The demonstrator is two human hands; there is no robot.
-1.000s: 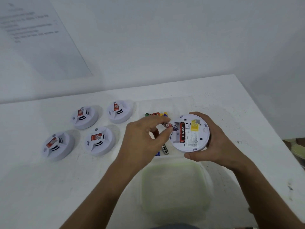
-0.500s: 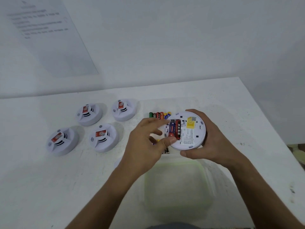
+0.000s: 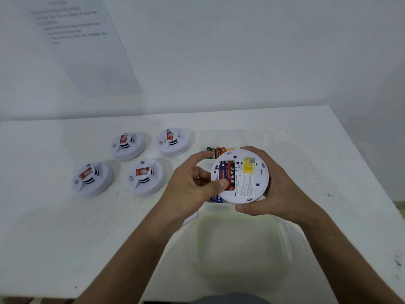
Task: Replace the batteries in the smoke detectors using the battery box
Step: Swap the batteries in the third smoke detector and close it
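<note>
Thumb [image 3: 221, 184] lower (battery [image 3: 223, 172] half-hidden)

The right hand [image 3: 278, 189] holds an upturned smoke detector [image 3: 243, 178] above the surface [image 3: 54, 227] while the left hand's [image 3: 190, 189] thumb presses its batteries [image 3: 228, 175].
</note>
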